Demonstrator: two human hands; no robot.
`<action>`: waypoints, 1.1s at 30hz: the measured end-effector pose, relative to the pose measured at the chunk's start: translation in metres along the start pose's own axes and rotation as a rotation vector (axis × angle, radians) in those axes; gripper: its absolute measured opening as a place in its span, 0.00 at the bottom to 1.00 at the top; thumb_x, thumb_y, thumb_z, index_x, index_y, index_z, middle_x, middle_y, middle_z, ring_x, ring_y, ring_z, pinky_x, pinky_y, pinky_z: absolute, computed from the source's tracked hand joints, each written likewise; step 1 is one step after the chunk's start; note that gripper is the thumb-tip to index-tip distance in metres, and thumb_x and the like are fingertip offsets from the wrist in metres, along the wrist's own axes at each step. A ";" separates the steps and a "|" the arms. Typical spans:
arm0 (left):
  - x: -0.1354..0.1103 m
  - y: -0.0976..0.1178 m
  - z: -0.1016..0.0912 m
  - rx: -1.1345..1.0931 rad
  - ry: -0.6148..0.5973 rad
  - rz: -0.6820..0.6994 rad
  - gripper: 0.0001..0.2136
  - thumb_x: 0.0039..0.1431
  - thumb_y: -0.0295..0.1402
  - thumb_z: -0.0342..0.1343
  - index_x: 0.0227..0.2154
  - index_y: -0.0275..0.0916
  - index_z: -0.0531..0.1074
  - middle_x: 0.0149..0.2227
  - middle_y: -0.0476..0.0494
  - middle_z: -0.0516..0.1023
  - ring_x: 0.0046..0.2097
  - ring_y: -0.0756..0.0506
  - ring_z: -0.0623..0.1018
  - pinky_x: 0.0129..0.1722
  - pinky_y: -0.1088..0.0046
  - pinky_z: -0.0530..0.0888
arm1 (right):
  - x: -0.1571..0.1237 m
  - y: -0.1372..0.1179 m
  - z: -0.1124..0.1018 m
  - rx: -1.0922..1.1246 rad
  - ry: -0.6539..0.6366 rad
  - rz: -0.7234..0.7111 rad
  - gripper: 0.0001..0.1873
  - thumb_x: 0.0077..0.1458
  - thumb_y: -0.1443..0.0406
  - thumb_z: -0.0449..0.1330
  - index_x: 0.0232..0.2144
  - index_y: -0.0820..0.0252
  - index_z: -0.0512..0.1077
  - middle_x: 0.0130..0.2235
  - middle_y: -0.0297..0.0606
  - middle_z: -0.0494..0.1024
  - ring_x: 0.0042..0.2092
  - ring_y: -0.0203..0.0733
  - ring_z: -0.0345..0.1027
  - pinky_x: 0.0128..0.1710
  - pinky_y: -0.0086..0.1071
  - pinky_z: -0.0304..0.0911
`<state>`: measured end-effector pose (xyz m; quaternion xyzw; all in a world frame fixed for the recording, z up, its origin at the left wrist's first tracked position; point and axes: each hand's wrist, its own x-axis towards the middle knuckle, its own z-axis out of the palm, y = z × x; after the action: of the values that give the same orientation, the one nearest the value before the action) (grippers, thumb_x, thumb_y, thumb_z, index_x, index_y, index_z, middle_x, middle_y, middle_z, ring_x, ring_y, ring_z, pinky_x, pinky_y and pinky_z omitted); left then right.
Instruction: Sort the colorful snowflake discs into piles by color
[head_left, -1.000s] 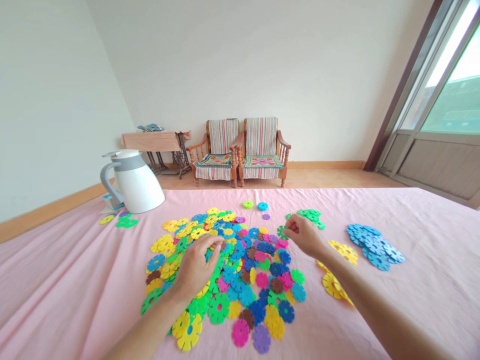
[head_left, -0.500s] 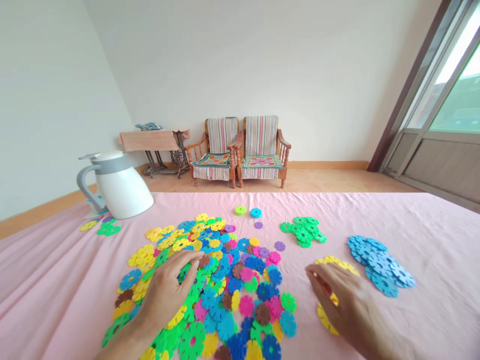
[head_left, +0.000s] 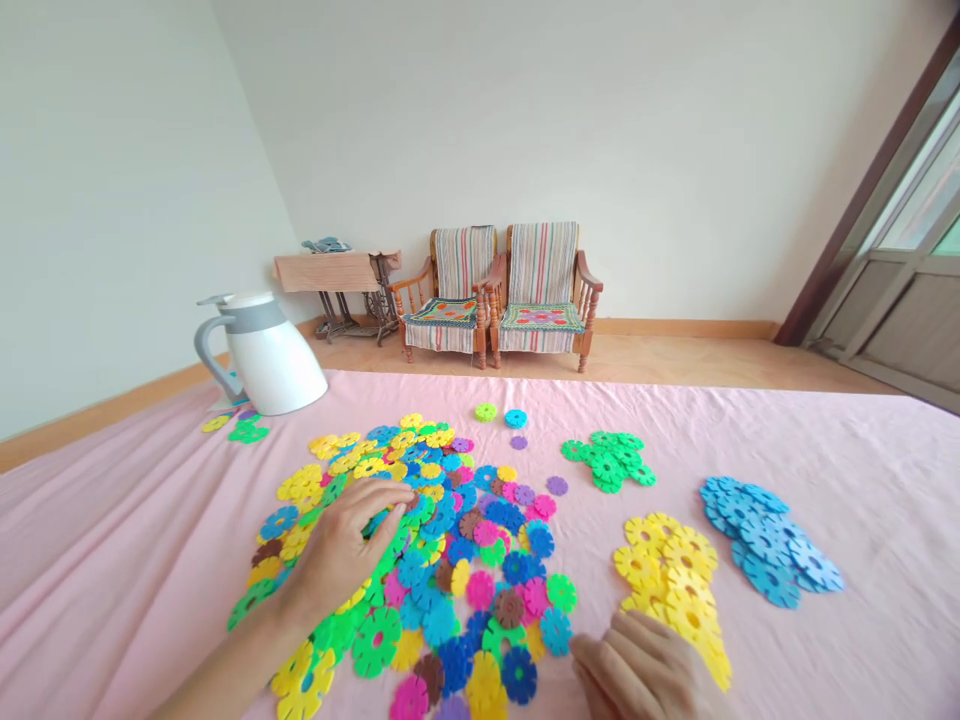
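Observation:
My left hand (head_left: pixel 352 540) hovers over the mixed pile of plastic flower-shaped discs (head_left: pixel 427 570), its thumb and fingers apart. A brown disc (head_left: pixel 412 500) shows by its fingertips; nothing is visibly gripped. Low in the view, my right hand (head_left: pixel 649 665) is curled shut between the mixed pile and a heap of yellow discs (head_left: pixel 679 570). Whatever its fingers hold, if anything, is hidden from me. A heap of light blue discs (head_left: pixel 765 535) lies to the right of the yellow ones, and green discs (head_left: pixel 611 460) are heaped behind them.
A pink cloth (head_left: pixel 885 470) covers the table. At its left stands a white and grey jug (head_left: pixel 274 360), with a few discs (head_left: pixel 247 428) beside it. Single discs, among them a blue one (head_left: pixel 515 419), lie near the back. Two wooden armchairs (head_left: pixel 541 290) stand against the wall.
My right hand has moved left and toward me, off the yellow discs, which now show more fully. My left hand has stayed over the pile. The camera view has shifted slightly.

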<state>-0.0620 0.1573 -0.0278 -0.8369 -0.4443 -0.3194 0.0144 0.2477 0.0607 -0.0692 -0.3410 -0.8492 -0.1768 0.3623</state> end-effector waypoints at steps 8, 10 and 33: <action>-0.026 0.091 -0.010 -0.016 -0.599 0.145 0.38 0.57 0.53 0.50 0.65 0.48 0.41 0.67 0.42 0.47 0.66 0.35 0.51 0.62 0.47 0.52 | 0.000 -0.003 -0.012 0.115 -0.126 0.091 0.13 0.58 0.74 0.47 0.24 0.58 0.63 0.20 0.32 0.66 0.22 0.35 0.57 0.23 0.31 0.48; -0.031 0.106 -0.005 -0.038 -0.668 0.146 0.38 0.58 0.54 0.48 0.65 0.49 0.37 0.67 0.43 0.41 0.66 0.34 0.45 0.62 0.45 0.48 | -0.002 -0.003 -0.011 0.113 -0.150 0.094 0.14 0.59 0.74 0.47 0.23 0.58 0.62 0.20 0.32 0.66 0.22 0.35 0.56 0.24 0.31 0.48; -0.020 0.034 0.007 0.241 -0.325 -0.078 0.30 0.60 0.49 0.48 0.62 0.42 0.54 0.65 0.34 0.53 0.66 0.34 0.51 0.61 0.43 0.49 | -0.005 0.002 -0.006 0.070 -0.205 0.111 0.14 0.61 0.72 0.45 0.25 0.58 0.62 0.22 0.32 0.65 0.24 0.36 0.55 0.26 0.32 0.44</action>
<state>-0.0404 0.1246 -0.0354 -0.8518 -0.5079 -0.1249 0.0301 0.2542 0.0564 -0.0685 -0.3909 -0.8673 -0.0907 0.2945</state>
